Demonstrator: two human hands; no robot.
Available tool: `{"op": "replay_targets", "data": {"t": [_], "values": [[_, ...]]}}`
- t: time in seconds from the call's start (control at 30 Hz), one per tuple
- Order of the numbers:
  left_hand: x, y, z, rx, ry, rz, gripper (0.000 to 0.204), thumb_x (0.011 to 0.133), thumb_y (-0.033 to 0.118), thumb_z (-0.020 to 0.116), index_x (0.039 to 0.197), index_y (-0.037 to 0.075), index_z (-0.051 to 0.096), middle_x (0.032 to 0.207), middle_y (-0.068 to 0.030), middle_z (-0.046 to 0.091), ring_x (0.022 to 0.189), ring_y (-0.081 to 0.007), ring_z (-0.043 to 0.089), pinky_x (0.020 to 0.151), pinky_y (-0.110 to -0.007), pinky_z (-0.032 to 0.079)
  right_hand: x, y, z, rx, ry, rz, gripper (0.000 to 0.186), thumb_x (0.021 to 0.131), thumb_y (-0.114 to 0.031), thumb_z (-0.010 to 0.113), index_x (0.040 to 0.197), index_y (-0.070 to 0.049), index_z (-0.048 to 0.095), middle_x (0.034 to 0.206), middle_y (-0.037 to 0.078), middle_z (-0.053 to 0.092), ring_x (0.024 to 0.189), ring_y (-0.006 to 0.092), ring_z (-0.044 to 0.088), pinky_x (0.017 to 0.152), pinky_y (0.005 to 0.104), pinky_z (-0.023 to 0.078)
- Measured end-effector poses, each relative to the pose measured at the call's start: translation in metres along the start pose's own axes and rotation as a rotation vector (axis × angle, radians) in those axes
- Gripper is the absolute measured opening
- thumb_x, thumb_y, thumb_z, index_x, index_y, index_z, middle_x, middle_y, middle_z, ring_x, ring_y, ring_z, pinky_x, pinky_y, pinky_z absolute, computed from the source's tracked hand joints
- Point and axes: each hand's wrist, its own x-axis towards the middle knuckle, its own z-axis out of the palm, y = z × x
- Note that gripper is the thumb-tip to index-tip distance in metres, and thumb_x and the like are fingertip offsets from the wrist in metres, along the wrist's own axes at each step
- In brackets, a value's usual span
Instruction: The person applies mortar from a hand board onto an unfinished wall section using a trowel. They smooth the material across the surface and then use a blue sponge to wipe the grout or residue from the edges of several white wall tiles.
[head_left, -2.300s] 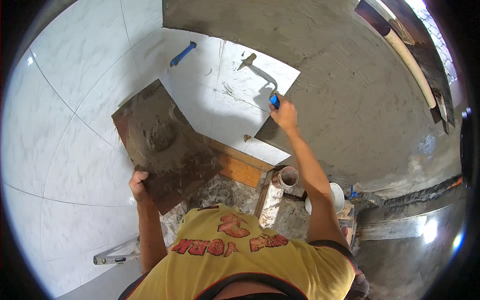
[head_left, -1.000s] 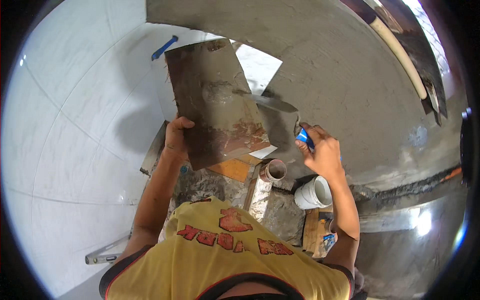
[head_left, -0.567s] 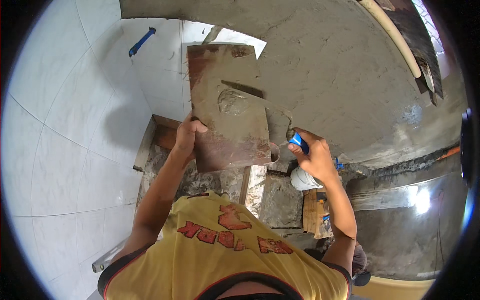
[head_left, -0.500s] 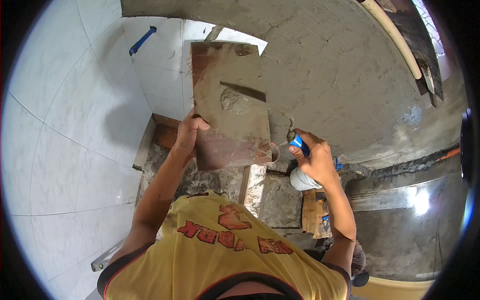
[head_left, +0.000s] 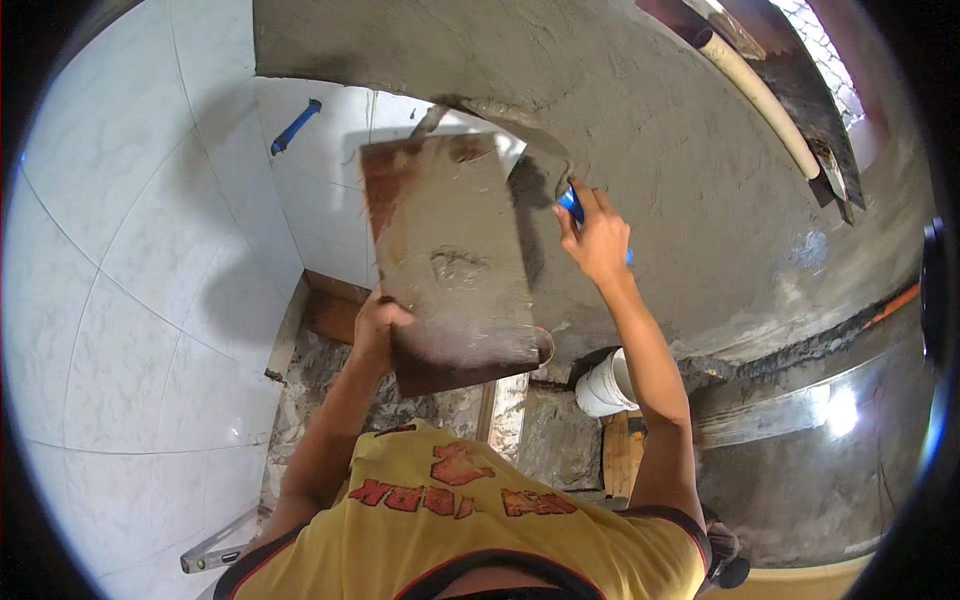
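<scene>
Right of the side tiles [head_left: 130, 330], the left grip [head_left: 378, 325] is clamped on the board's [head_left: 440, 210] lower left edge; keep it level so the mortar [head_left: 460, 267] stays put. Further right, the right grip [head_left: 600, 240] is closed around the trowel [head_left: 571, 204], blade near the grey wall [head_left: 690, 170], contact unclear; a low blade angle should serve best.

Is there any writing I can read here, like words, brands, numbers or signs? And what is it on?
Yellow shirt: big red lettering, upside down in this view and creased by folds; I won't copy out the words.
Level: too small here to read any marks.
Trowel handle: no readable text.
Board: no readable text.
White bucket: no readable text.
</scene>
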Motion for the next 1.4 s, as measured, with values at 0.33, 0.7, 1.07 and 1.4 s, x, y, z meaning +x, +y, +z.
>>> {"op": "replay_targets", "data": {"t": [0.33, 0.7, 1.07, 1.4], "values": [[-0.078, 0.017, -0.100, -0.164, 0.332, 0.230, 0.063, 0.067, 0.004, 0.050, 0.130, -0.001, 0.051, 0.114, -0.0143, 0.063, 0.099, -0.0307, 0.063, 0.088, -0.043, 0.053, 0.081, 0.007, 0.056, -0.057, -0.346, 0.210, 0.046, 0.087, -0.037, 0.070, 0.123, -0.010, 0.065, 0.111, 0.018, 0.070, 0.102, 0.0382, 0.068, 0.085, 0.0492, 0.054], [-0.096, 0.026, -0.123, -0.208, 0.385, 0.228, 0.064, 0.065, 0.009, 0.052, 0.128, -0.002, 0.050, 0.112, -0.0145, 0.062, 0.102, -0.0338, 0.063, 0.091, -0.046, 0.053, 0.116, 0.007, 0.038, -0.054, -0.510, 0.231, 0.045, 0.089, -0.039, 0.066, 0.126, -0.016, 0.066, 0.111, 0.018, 0.070, 0.109, 0.0360, 0.065, 0.093, 0.0464, 0.051], [-0.082, 0.016, -0.111, -0.126, 0.373, 0.226, 0.064, 0.067, 0.004, 0.049, 0.130, 0.000, 0.049, 0.117, -0.0149, 0.061, 0.103, -0.0330, 0.063, 0.091, -0.046, 0.055, 0.116, 0.010, 0.029, -0.127, -0.475, 0.180, 0.044, 0.089, -0.039, 0.066, 0.125, -0.013, 0.066, 0.112, 0.017, 0.070, 0.108, 0.0358, 0.065, 0.094, 0.0461, 0.050], [-0.013, 0.041, -0.042, -0.202, 0.085, 0.169, 0.070, 0.069, 0.000, 0.047, 0.138, 0.009, 0.047, 0.116, -0.0129, 0.059, 0.103, -0.0318, 0.061, 0.094, -0.045, 0.053, -0.012, -0.030, -0.040, 0.276, -0.257, 0.066, 0.043, 0.088, -0.035, 0.069, 0.118, -0.004, 0.067, 0.098, 0.019, 0.069, 0.086, 0.0380, 0.069, 0.077, 0.0448, 0.055]]}}
